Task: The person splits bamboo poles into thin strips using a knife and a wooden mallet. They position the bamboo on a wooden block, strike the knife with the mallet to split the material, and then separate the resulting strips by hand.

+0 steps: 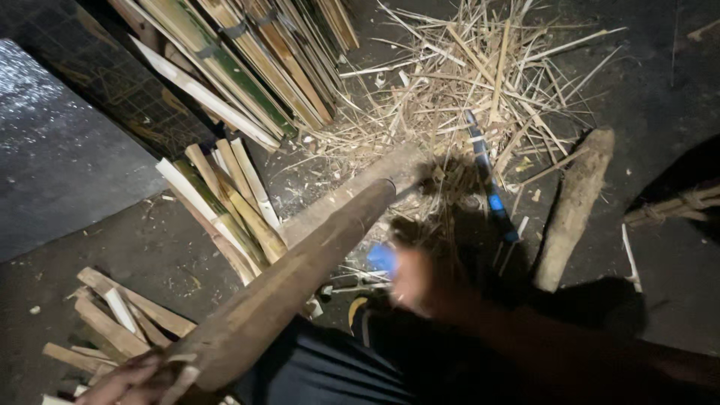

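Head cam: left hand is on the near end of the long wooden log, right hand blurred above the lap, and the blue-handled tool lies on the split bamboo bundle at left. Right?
Not quite. The blue-handled tool lies on the ground at the edge of the straw pile, not on the split bamboo bundle. The rest holds in the head view: left hand on the near end of the long wooden log, right hand blurred above the lap.

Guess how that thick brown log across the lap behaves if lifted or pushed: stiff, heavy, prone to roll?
The log looks like solid wood, thick along its whole length, so probably stiff and heavy. Its rounded shape suggests it could roll sideways if pushed. The left hand touches its near end; the blurred right hand is off it, so a one-end lift may tip it.
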